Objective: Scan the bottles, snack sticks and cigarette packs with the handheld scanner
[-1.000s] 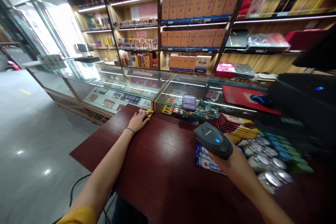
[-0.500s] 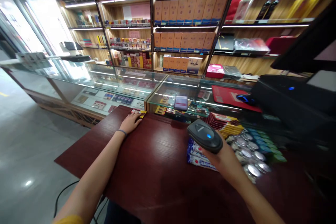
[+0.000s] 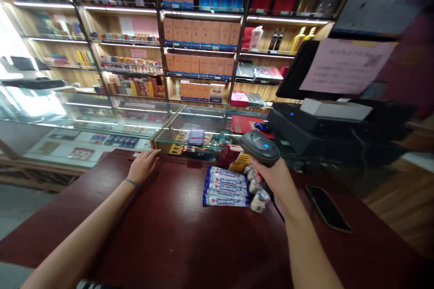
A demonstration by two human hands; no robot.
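Note:
My right hand [image 3: 274, 178] is wrapped round the handle of a black barcode scanner [image 3: 260, 146], whose blue light glows on top. The scanner is held above the counter, over several small clear-topped containers [image 3: 260, 201]. Just left of them lies a row of blue-and-white wrapped bars [image 3: 227, 187]. Behind that row are red-and-yellow packets [image 3: 233, 158], partly hidden by the scanner. At the counter's far left edge my left hand [image 3: 144, 165] lies flat with its fingers stretched out. A small packet [image 3: 135, 155] shows beside its fingers, mostly covered.
The dark red wooden counter [image 3: 162, 235] meets a glass display case [image 3: 135, 117]. A phone [image 3: 328, 207] lies at the right, in front of a black till [image 3: 298, 126] and a monitor bearing a paper notice [image 3: 346, 65]. Shelves of boxes [image 3: 200, 31] and bottles line the back.
The view has swung to the right, bringing the phone and the paper notice into sight. My right hand still grips the scanner, and my left hand stays at the counter's far edge.

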